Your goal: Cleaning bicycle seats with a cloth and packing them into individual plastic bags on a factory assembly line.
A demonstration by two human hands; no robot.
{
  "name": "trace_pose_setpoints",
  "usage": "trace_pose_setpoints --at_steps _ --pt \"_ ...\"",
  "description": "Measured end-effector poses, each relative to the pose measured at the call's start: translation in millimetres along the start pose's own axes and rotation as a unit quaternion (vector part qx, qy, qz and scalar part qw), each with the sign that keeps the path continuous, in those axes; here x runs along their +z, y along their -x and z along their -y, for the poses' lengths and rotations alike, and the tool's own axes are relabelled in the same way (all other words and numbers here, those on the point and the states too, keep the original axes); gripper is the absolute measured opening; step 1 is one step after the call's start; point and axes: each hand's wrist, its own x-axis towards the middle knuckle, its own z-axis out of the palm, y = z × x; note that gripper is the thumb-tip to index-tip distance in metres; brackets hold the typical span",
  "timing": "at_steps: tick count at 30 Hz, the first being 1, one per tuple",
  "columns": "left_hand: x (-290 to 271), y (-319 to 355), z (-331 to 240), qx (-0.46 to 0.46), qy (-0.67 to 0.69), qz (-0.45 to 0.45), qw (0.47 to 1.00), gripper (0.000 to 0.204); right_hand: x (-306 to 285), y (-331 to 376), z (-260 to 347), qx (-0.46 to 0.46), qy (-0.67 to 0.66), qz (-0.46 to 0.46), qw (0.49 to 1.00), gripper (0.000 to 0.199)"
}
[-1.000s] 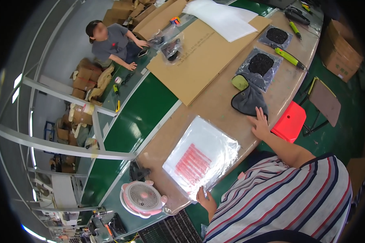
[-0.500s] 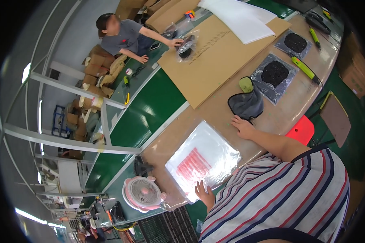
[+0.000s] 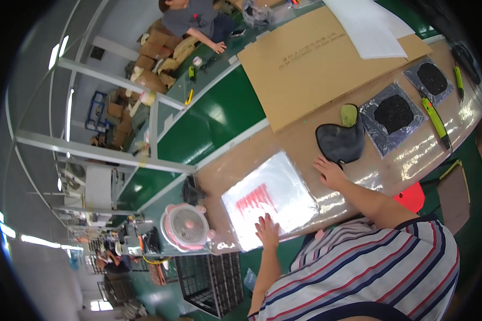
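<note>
My left hand (image 3: 268,231) lies with fingers spread on the near edge of a stack of clear plastic bags (image 3: 297,198) with red print. My right hand (image 3: 329,172) rests on the table, fingers stretched out, just beside the near edge of a dark grey fabric piece (image 3: 340,142). A yellow-green oval part (image 3: 349,114) sits at the far end of that piece. To its right lie two flat clear bags, each with a black textured pad inside: a nearer bag (image 3: 393,114) and a farther bag (image 3: 431,78).
A large cardboard sheet (image 3: 300,69) and white sheets (image 3: 369,27) cover the far table. Yellow-green tools (image 3: 436,123) lie at right. A pink-rimmed fan (image 3: 188,227) stands at left. Across the green belt (image 3: 211,117), a co-worker's hand (image 3: 218,47) rests on a bench.
My left hand has come farther onto the plastic bags. My right hand stays beside the grey fabric piece. The whole view has shifted, moving the co-worker toward the top edge.
</note>
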Motion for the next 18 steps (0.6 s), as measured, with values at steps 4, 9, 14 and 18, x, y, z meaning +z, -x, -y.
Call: trace_pose_setpoints --at_steps 4,9,14,18 --pt "-6 -10 -1 0.015 -0.008 -0.020 1.000 0.066 -1 -4 7 -0.012 0.025 0.023 0.999 0.045" --pt "-12 -18 -4 0.047 0.008 -0.040 0.998 0.066 -6 33 46 -0.056 0.062 0.072 0.994 0.047" --pt "-11 -18 -3 0.046 0.003 -0.037 0.998 0.066 7 53 48 -0.036 0.031 0.058 0.997 0.046" --pt "-12 -20 11 0.103 -0.005 -0.036 0.994 0.066 7 57 53 -0.010 0.019 0.051 0.998 0.047"
